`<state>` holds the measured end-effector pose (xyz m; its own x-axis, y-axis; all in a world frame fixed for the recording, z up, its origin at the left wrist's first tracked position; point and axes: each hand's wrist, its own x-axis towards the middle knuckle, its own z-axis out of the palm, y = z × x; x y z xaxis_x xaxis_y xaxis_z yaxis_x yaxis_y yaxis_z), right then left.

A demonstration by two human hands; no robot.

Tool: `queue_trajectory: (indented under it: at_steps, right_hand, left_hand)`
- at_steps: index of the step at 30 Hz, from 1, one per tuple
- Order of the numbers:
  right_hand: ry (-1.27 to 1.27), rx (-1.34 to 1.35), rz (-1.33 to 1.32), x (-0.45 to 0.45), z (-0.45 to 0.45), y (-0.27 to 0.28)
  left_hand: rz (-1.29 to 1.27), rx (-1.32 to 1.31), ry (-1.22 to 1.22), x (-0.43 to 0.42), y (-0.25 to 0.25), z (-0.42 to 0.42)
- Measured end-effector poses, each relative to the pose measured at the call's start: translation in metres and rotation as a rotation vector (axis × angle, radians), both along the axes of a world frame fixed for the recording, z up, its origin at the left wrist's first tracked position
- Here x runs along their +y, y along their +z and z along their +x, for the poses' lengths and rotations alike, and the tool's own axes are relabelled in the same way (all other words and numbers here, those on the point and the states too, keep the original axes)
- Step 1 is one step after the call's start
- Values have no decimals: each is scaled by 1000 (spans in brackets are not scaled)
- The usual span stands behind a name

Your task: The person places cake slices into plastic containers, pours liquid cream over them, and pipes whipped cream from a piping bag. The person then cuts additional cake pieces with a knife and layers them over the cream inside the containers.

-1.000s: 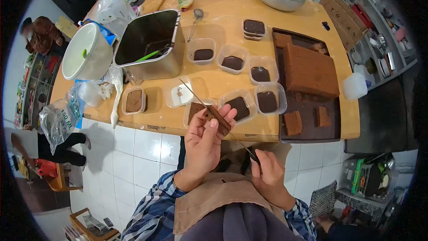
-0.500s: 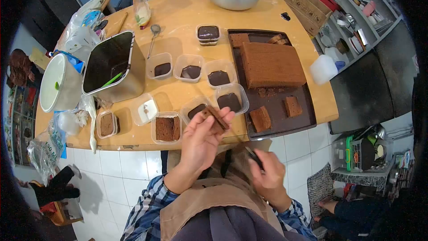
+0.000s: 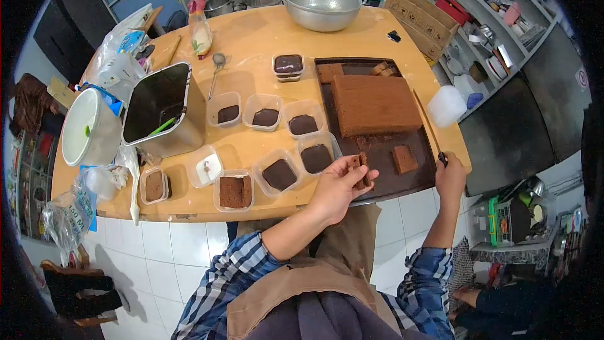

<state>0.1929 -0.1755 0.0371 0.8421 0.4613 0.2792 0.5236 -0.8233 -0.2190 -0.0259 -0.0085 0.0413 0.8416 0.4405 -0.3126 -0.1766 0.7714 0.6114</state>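
Note:
My left hand [image 3: 340,187] holds a slice of brown cake [image 3: 360,173] between thumb and fingers, over the near left corner of the dark tray [image 3: 377,151]. By the tray's right side, my right hand [image 3: 450,173] grips the dark handle of a long knife [image 3: 428,119], whose blade points away along the table edge. On the tray sit a large cake block [image 3: 376,106] and a small cut piece [image 3: 404,159]. Several clear cups with a dark layer stand left of the tray, one of them [image 3: 279,174] near my left wrist. Another cup holds a cake piece [image 3: 235,192].
A deep metal tin [image 3: 173,132] with a green-handled tool and a white tub [image 3: 91,129] are at the left. A metal bowl [image 3: 322,9] stands at the back, a white container [image 3: 447,106] at the right edge. Another person [image 3: 31,104] is at far left.
My left hand has moved right with the cake slice, to the tray. My right hand has carried the knife up and right to the table's right edge. The view has shifted.

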Motion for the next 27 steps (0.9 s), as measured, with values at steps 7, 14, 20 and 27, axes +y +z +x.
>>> queue_trajectory:
  at_steps: [7, 14, 20, 27]
  right_hand:
    - [90, -146, 226, 17, -12, 1]
    - [496, 521, 719, 48, -109, 27]
    - [413, 661, 822, 56, -111, 16]
    - [334, 740, 897, 57, -104, 6]
  left_hand:
    - [-15, -5, -20, -1, -2, 3]
    - [-51, 17, -49, -10, -5, 14]
    - [-6, -50, -44, -14, -12, 18]
    - [36, -42, -52, -16, -5, 23]
